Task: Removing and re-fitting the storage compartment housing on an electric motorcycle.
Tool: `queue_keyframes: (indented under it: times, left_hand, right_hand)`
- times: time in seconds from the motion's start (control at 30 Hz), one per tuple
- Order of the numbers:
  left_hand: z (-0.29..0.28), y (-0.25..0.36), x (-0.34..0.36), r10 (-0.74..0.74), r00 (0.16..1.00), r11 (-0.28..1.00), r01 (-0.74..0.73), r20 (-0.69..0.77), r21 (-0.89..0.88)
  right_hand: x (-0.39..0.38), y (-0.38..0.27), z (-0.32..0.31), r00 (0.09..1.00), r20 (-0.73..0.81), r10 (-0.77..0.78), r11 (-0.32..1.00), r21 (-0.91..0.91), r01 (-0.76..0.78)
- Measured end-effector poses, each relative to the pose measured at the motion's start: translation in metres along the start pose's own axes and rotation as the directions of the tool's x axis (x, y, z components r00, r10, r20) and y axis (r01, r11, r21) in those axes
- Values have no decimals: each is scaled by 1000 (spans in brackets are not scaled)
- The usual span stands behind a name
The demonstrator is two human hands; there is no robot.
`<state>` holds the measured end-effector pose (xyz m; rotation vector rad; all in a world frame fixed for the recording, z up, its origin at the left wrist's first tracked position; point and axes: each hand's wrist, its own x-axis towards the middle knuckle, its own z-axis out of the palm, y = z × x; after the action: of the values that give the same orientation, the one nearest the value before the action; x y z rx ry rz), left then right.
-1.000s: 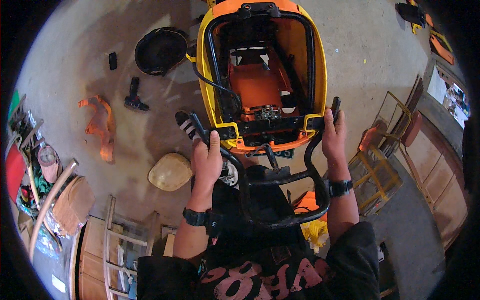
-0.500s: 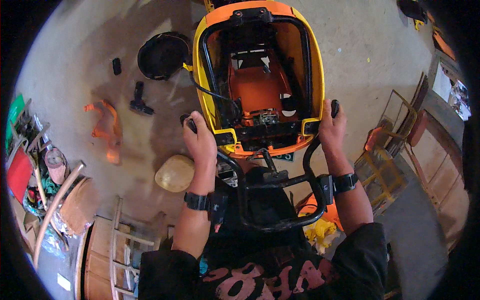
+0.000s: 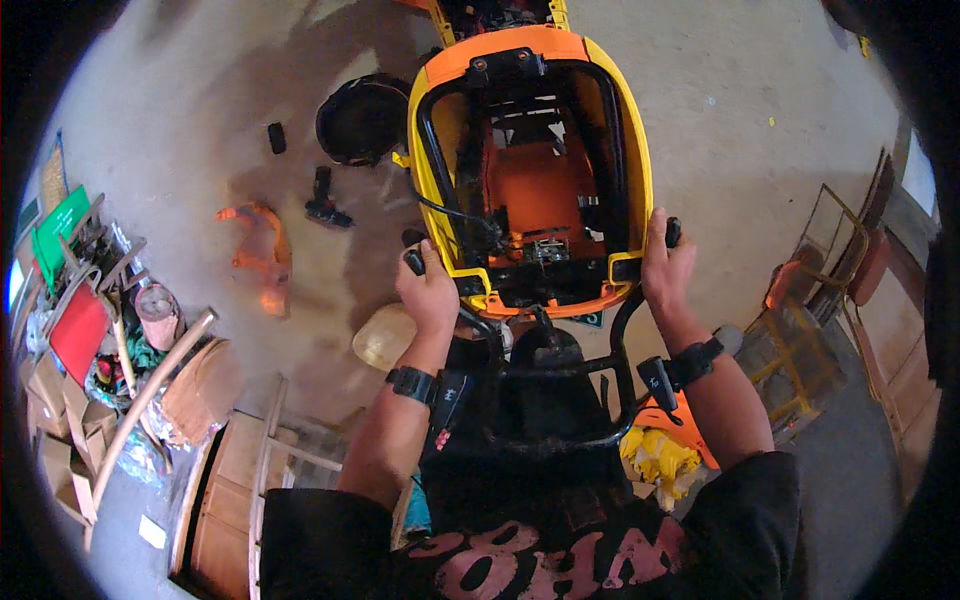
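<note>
Between my arms stands a scooter's yellow and orange rear body (image 3: 640, 170), its seat opening uncovered and showing a dark frame, an orange inner panel and a small metal part. A black tubular grab rail (image 3: 560, 448) curves around its near end and up both sides. My left hand (image 3: 430, 290) is closed around the rail's left arm, whose dark end sticks out past the thumb. On the other side, my right hand (image 3: 668, 272) is wrapped around the right arm, with its black tip showing above the fist. A black cable hangs along the body's left side.
On the floor to the left lie a round black seat-like piece (image 3: 362, 120), a small black block (image 3: 277, 138), a black bracket-like part (image 3: 325, 200) and an orange panel (image 3: 262, 255). Clutter and a red chair (image 3: 80, 325) fill the far left. Metal frames (image 3: 800, 365) stand right.
The scooter body, both hands and the floor items appear slightly lower and farther right in the view, with more of the scooter's front part showing at the top. Both hands keep their grip.
</note>
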<state>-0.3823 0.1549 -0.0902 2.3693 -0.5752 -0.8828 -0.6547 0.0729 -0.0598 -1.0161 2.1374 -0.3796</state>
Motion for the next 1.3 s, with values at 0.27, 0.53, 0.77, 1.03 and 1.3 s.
queue_keyframes:
  times: [0.27,0.53,0.77,1.03,1.3]
  left_hand:
    - [-1,8,-2,39,999,997,-39,-4,72]
    - [1,5,0,55,998,993,-52,-24,103]
    - [1,-4,2,88,995,992,-84,-40,91]
    - [-2,6,1,75,997,989,-72,-18,126]
    - [-1,2,1,72,997,987,-69,-20,143]
  right_hand:
    - [-4,-7,-3,999,-12,-30,998,-58,30]
    - [-5,-7,-3,999,-26,-18,995,-100,15]
    - [-5,-2,-1,998,-41,-41,998,46,43]
    - [-5,-1,-1,999,-37,-32,999,-24,31]
    - [-4,-3,-2,995,-65,-72,997,-25,70]
